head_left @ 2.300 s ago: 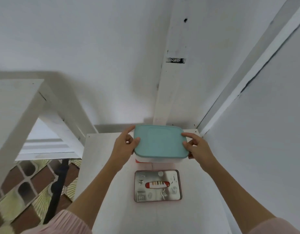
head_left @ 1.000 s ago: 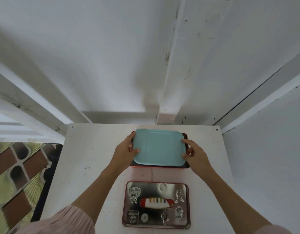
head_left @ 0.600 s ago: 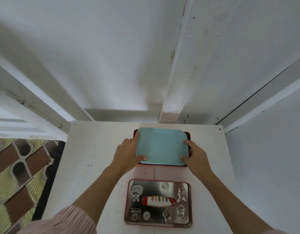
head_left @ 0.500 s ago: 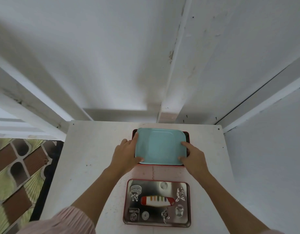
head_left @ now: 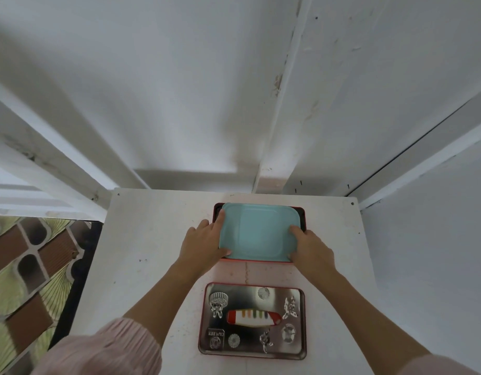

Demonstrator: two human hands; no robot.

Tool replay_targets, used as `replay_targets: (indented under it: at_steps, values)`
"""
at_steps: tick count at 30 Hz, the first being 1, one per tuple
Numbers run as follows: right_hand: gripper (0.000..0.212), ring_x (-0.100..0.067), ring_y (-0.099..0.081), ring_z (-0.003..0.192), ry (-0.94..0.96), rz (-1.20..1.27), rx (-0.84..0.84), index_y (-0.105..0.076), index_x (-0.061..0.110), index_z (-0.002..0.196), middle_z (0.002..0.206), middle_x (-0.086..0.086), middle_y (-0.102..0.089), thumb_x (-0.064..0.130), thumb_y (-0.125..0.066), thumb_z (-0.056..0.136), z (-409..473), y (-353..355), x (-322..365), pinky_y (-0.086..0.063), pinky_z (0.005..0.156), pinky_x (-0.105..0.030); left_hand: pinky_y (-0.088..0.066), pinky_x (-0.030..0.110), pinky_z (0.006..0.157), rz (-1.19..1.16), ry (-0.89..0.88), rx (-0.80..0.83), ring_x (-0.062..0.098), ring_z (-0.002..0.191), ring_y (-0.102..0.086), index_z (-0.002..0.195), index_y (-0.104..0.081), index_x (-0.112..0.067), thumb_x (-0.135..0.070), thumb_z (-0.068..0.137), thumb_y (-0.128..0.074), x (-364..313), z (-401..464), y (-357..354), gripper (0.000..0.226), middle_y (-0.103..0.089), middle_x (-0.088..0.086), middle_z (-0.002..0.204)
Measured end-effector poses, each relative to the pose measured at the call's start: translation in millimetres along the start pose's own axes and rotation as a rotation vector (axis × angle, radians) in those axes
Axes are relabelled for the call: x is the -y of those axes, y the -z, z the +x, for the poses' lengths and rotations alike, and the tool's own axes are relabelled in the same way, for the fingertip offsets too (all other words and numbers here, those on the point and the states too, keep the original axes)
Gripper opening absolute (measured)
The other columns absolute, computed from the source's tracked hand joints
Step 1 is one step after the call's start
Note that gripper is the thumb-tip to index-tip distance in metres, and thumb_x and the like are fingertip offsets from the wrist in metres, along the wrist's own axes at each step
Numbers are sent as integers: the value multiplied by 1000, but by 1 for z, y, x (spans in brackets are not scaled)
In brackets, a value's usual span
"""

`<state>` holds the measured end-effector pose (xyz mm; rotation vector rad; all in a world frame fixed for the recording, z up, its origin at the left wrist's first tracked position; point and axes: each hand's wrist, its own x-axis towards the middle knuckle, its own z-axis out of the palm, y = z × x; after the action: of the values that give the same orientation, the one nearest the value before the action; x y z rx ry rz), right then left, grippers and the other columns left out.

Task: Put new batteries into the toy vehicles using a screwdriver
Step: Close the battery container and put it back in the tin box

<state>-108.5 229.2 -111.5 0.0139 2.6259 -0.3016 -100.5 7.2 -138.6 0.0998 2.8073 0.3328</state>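
Since half a second ago little has shifted: both hands stay on the box (head_left: 257, 234), the left hand (head_left: 203, 243) with its thumb now lapping the near left corner of the teal lid. Head view: the right hand (head_left: 308, 249) curls its fingers (head_left: 296, 230) over the lid's right edge, the left fingers (head_left: 220, 215) lie along the left edge; both grip the box, which sits in a red tray (head_left: 301, 212) at the far side of the tabletop (head_left: 152, 239), between the two sets of fingers. Its long axis runs left to right, from one hand to the other, lid up. No toy, battery or screwdriver shows; I judge they may be inside the box. Risk: if the lid is prised at one corner only, the box could skid in the tray or tip its contents; the lid could also pop off suddenly. Nearer than the fingers lies a tin (head_left: 253, 320), just beside the forearms, which a dropped elbow could knock.
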Motion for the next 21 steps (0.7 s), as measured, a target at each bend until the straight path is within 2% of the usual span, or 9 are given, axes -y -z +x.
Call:
replay_targets:
  at_steps: [3, 6, 8, 10, 14, 17, 21]
  values:
    - [41, -21, -49, 99, -12, -156, -73, -40, 20, 130, 107, -6, -56, 12, -45, 90, 3, 11, 2, -39, 66, -28, -39, 34, 87, 17, -23, -57, 23, 109, -47, 149, -20, -13, -32, 91, -56, 4, 4, 3, 71, -61, 3, 121]
    - [41, -18, -44, 104, 13, -202, -198, -41, 18, 130, 113, -1, -53, 14, -46, 90, 7, 16, 1, -34, 62, -25, -43, 37, 88, -21, -43, -130, 27, 109, -51, 146, -34, -12, -31, 89, -63, 6, 2, 4, 67, -59, 7, 125]
    - [53, -19, -40, 108, 48, -194, -173, -32, 22, 136, 118, -3, -46, 21, -52, 87, 14, 16, -1, -35, 65, -25, -43, 37, 90, 6, -67, -127, 25, 111, -48, 147, -31, -15, -37, 86, -65, 7, 4, 3, 73, -54, 6, 129]
    - [68, -21, -39, 108, 60, -202, -91, -24, 25, 139, 118, -6, -41, 30, -60, 82, 19, 15, -1, -37, 69, -28, -41, 35, 95, 58, -59, -58, 22, 116, -42, 150, -21, -23, -48, 84, -64, 10, 8, 2, 83, -44, 2, 134]
    - [88, -25, -40, 111, -8, -181, 35, -8, 34, 143, 118, -10, -38, 43, -67, 78, 21, 6, -4, -43, 77, -34, -42, 34, 93, 57, 14, 37, 20, 114, -36, 150, -8, -35, -58, 80, -63, 17, 10, -5, 92, -37, 5, 128]
    - [93, -25, -43, 110, -30, -146, 73, 1, 41, 143, 116, -10, -40, 47, -66, 79, 22, 2, -8, -44, 79, -35, -42, 35, 89, 19, 52, 74, 21, 113, -36, 149, -1, -42, -60, 80, -62, 20, 10, -7, 94, -37, 8, 124]
    - [94, -22, -51, 103, -30, -124, 111, 7, 43, 142, 112, -9, -45, 47, -64, 80, 25, 0, -11, -46, 79, -35, -42, 36, 93, 0, 73, 130, 21, 117, -35, 148, 4, -44, -60, 81, -61, 21, 11, -8, 95, -36, 8, 128]
